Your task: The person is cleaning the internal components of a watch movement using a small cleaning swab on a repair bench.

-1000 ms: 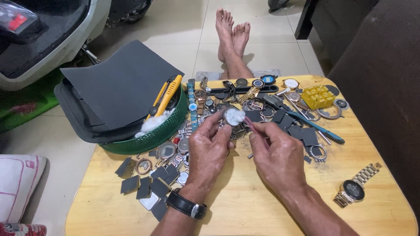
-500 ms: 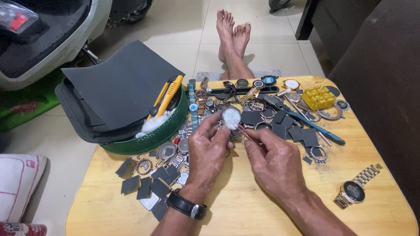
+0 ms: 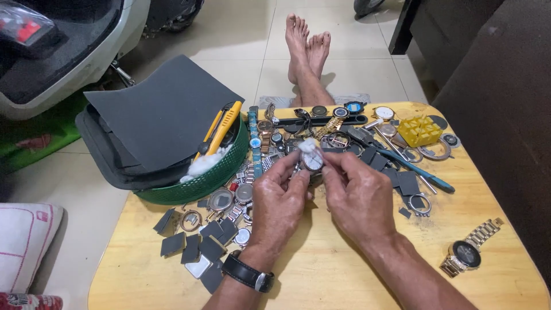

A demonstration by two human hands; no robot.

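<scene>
My left hand (image 3: 279, 201) holds a small round watch case (image 3: 312, 162) up over the middle of a low wooden table (image 3: 321, 270). My right hand (image 3: 357, 195) pinches a bit of white cotton (image 3: 308, 145) against the top of that case. Both hands meet at the case, thumbs and forefingers closed on it. A black wristwatch (image 3: 248, 274) sits on my left wrist. Scattered watch parts and straps lie on the table just beyond my fingers.
A green basket (image 3: 198, 182) with grey sandpaper sheets (image 3: 163, 112), a yellow cutter (image 3: 221, 127) and cotton stands at left. Yellow holder block (image 3: 420, 131), blue-handled tool (image 3: 427, 177) and a gold watch (image 3: 468, 254) lie at right. Grey sandpaper scraps (image 3: 198, 252) lie near left. Bare feet (image 3: 307, 49) rest beyond.
My right hand has closed in onto the watch case, bringing the cotton against it. The left hand has stayed where it was.
</scene>
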